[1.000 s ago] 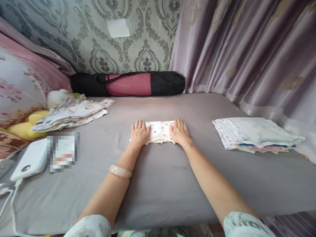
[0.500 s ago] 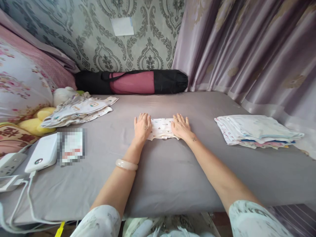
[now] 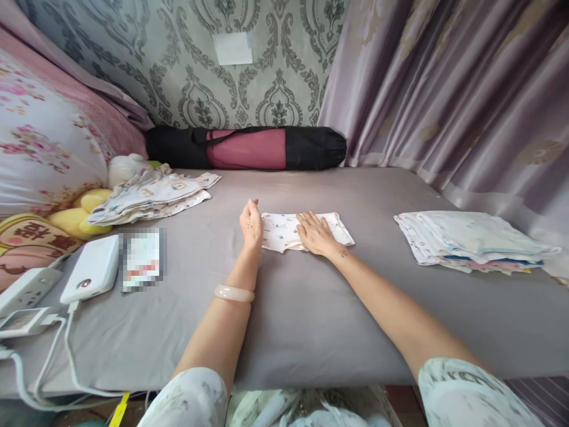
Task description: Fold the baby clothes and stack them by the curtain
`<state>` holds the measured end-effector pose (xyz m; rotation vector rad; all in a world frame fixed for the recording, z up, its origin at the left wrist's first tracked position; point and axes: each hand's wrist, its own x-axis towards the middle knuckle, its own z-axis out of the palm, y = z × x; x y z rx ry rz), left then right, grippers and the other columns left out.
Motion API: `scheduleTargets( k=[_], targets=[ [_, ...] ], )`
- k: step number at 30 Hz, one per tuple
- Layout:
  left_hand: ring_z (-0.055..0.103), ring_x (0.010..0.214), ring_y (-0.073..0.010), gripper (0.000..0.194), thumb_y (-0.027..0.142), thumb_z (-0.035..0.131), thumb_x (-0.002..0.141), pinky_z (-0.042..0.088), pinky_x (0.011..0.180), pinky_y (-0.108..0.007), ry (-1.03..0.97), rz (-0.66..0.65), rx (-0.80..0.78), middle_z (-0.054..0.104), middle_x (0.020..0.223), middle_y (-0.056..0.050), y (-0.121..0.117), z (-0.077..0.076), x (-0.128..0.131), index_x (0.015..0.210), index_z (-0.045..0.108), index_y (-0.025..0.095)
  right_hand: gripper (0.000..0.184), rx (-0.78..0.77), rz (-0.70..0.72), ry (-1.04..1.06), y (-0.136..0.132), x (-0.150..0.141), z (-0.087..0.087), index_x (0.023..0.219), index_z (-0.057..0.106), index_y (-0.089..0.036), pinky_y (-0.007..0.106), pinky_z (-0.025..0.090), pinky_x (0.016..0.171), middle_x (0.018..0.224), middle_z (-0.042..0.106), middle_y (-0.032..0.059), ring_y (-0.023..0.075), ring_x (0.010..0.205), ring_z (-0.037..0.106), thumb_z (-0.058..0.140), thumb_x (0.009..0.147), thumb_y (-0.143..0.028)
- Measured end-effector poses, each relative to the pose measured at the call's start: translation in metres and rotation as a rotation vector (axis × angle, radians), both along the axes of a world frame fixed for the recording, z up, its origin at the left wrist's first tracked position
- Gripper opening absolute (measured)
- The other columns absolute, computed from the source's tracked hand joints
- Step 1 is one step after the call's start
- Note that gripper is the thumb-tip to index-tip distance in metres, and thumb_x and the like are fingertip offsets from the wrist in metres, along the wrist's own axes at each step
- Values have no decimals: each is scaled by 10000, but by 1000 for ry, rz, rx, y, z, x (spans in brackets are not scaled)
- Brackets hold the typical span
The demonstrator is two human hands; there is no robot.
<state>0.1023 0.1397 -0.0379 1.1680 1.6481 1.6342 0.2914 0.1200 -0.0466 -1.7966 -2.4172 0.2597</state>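
Sheet [image 3: 320, 320], cloth [image 3: 279, 229] under right grip [image 3: 316, 235].

Cloth [image 3: 280, 228]: middle of the bed [image 3: 329, 332]
Left hand [image 3: 251, 224]: at the cloth's left edge
Right hand [image 3: 316, 234]: on the cloth
Stack [image 3: 471, 231]: right, on the bed
Pile [image 3: 151, 198]: left, behind the power bank [image 3: 91, 267]
Power strip [image 3: 27, 289]: left of the power bank
Mat [image 3: 246, 149]: at the back, before the wall [image 3: 178, 77]

the cloth [image 3: 280, 230] is white with small scattered motifs
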Motion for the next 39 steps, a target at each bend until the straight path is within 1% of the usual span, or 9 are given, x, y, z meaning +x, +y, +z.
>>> scheduleTargets(
  k=[3,6,10,15,19,23,32,35,39],
  targets=[
    [566,1233,-238,518,429,285,983,390,1093,-375,-13,-11,-9,642,1268,-158,1,-1,1,1147,660,112,584,-26,3,-11,0,0,5,1528,286,-168,519,133,1178,1588,263,94,262,1473,169,163,1005,-394],
    [566,1231,-241,520,431,283,986,391,1090,-380,-4,-20,-18,643,1266,-155,1,-1,2,1148,661,112,579,-21,-17,-26,0,-8,10,1513,319,-138,524,132,1175,1582,269,128,281,1466,193,191,998,-370],
    [568,1227,-247,529,436,283,987,391,1086,-377,-9,-31,-17,643,1263,-160,1,-2,1,1152,660,103,584,53,-18,-9,2,-35,11,1483,363,-73,498,121,1181,1570,282,160,284,1463,198,219,990,-349],
    [574,1214,-242,530,463,288,983,400,1067,-369,-56,-29,-4,651,1251,-146,2,-4,0,1126,666,119,613,78,-11,34,5,-66,3,1489,329,-33,450,84,1191,1577,269,147,257,1470,171,213,993,-375],
    [577,1205,-240,516,453,299,983,405,1051,-360,-124,-27,6,656,1236,-153,5,-6,-1,1106,669,113,626,43,-30,21,6,-70,-4,1493,319,-24,425,52,1193,1571,285,142,242,1466,187,211,995,-387],
    [580,1201,-236,505,455,303,986,409,1044,-353,-140,-29,12,660,1232,-144,7,-7,-1,1093,674,130,629,32,-32,11,7,-70,-6,1501,308,-35,425,43,1192,1576,273,135,239,1469,180,201,996,-395],
    [588,1187,-236,502,458,307,984,413,1042,-357,-137,-28,17,663,1225,-141,9,-10,-2,1084,675,132,611,10,-25,-11,7,-74,2,1486,325,-13,459,76,1188,1572,276,161,268,1465,186,221,992,-358],
    [594,1177,-234,495,441,308,984,416,1040,-354,-148,-26,23,668,1210,-150,10,-9,-2,1071,675,120,595,47,10,4,7,-85,5,1478,343,-22,466,68,1189,1570,280,166,269,1467,183,226,991,-344],
    [593,1182,-234,497,450,315,980,416,1042,-351,-182,-22,36,664,1213,-157,8,-7,-4,1065,671,114,596,43,90,14,9,-104,10,1500,291,-28,466,84,1189,1585,245,154,261,1474,164,212,989,-325]
  ],
)
